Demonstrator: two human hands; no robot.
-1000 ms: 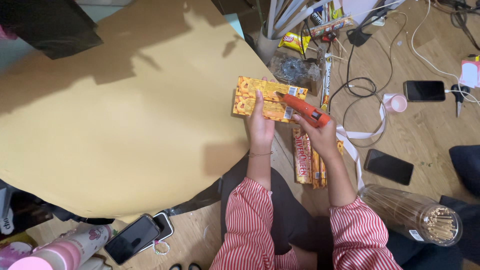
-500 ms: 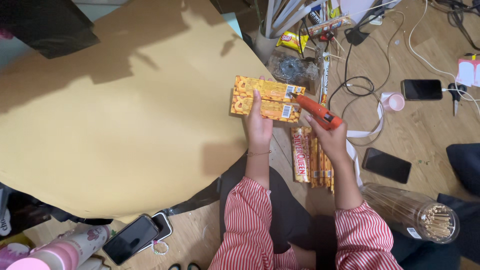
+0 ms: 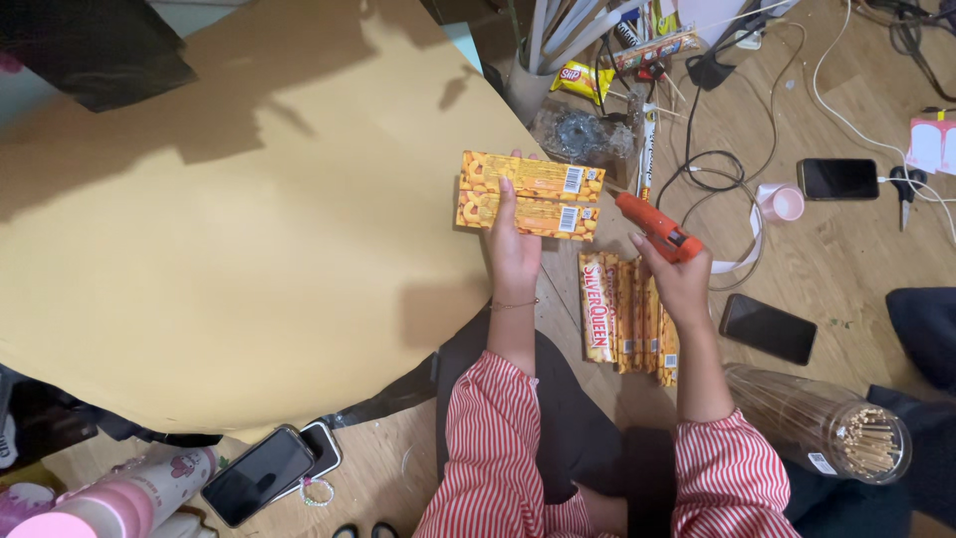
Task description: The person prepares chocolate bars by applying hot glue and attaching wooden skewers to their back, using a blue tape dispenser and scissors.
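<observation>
Since the earlier frames the right hand [image 3: 682, 284] has drawn the orange glue gun [image 3: 655, 228] back from the boxes; it was over their right end and is now clear of them, just off the sheet's right edge. The two flat orange-yellow cardboard snack boxes [image 3: 533, 194] have barely shifted.

Progress, as judged: the two boxes lie side by side, long edges touching, at the right edge of the large tan round paper sheet [image 3: 219, 249] that carries them, their right ends overhanging it slightly. They appear joined or in the course of being pressed together. A stack of gold-and-brown wrapped chocolate bars [image 3: 627, 314] lies on the wooden floor [image 3: 827, 259] near the right hand, not yet added, so most of the work looks outstanding.

Pose: the left hand [image 3: 512, 249] lies flat, fingers extended up across both boxes, pressing them down rather than gripping. The right hand is closed around the glue gun's handle, nozzle pointing up-left towards the boxes, apart from them. Both forearms, in red-and-white striped sleeves, reach forward from the lower edge.

Nearby: a clear plastic jar of wooden sticks [image 3: 827, 423] lies at the lower right.
</observation>
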